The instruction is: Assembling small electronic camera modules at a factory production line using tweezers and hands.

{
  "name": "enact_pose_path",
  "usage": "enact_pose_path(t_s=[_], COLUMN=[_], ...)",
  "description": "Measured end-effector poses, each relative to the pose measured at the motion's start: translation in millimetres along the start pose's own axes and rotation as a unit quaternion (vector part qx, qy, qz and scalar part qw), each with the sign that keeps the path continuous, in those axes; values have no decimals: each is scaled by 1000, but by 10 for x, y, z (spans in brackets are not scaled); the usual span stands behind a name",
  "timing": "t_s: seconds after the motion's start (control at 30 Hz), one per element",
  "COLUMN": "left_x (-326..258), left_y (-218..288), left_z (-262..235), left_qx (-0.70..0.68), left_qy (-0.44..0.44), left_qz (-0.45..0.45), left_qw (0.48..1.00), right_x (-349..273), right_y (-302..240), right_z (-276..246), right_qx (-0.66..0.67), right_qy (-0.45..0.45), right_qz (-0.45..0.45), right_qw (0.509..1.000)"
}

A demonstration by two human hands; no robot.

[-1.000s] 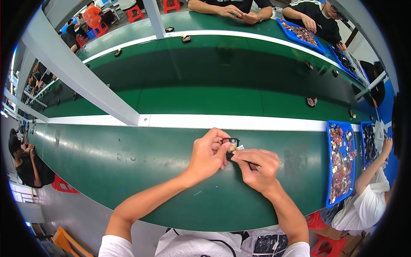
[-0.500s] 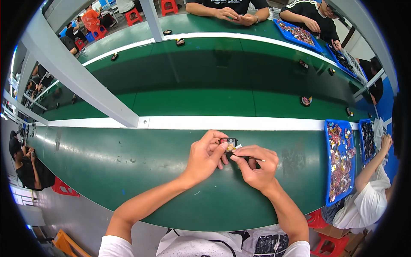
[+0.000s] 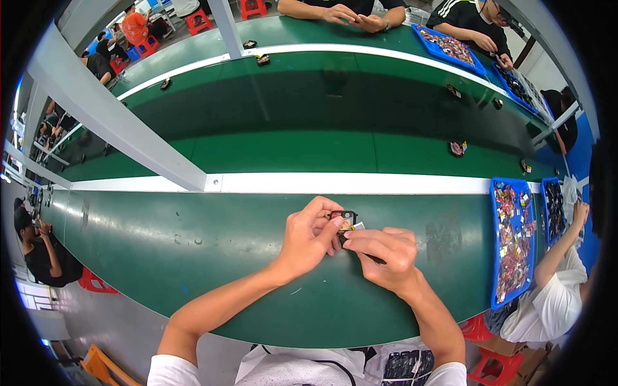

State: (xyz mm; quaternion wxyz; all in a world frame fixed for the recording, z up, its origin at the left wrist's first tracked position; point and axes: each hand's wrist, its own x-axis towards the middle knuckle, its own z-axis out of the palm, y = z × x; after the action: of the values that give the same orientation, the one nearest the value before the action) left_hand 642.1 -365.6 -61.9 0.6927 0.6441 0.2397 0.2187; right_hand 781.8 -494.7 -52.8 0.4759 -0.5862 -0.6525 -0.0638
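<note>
My left hand (image 3: 311, 233) pinches a small black open casing (image 3: 351, 215) between thumb and fingers, raised a little over the green bench. Inside the casing are a reddish part and bits of yellow; a small white tab (image 3: 359, 226) sticks out at its right side. My right hand (image 3: 388, 256) is closed round a slim dark tool (image 3: 376, 258). The tool's rear end shows below the fingers, and its working end lies at the lower edge of the casing, mostly hidden by my fingertips. Whether it is tweezers or a pick, I cannot tell.
Right of my hands stands a blue tray (image 3: 494, 257) of small wired parts, beside another blue tray (image 3: 546, 193) of black pieces. Beyond a white rail (image 3: 360, 183) runs a green belt (image 3: 283, 151) carrying scattered small assemblies (image 3: 458, 148). A grey post (image 3: 122, 116) slants at left. Co-workers sit around.
My right hand has turned, so the tool's rear end now points lower and shows less. The casing has tilted slightly in my left hand. Assemblies on the belt have shifted a little left.
</note>
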Motion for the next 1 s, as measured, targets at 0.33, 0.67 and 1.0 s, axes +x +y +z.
enact_pose_path(t_s=[0.33,0.67,1.0], left_x=[26,-30,663], left_y=[-6,32,197], left_z=[-72,-4,-421], left_qx=[-57,-4,-38], left_qy=[-34,-6,105], left_qz=[1,11,2], left_qw=[998,1000,994], right_x=[49,46,107], right_y=[5,-14,-63], right_z=[99,82,44], right_qx=[67,45,42], right_qy=[77,54,118], right_qz=[44,16,44], right_qw=[994,997,991])
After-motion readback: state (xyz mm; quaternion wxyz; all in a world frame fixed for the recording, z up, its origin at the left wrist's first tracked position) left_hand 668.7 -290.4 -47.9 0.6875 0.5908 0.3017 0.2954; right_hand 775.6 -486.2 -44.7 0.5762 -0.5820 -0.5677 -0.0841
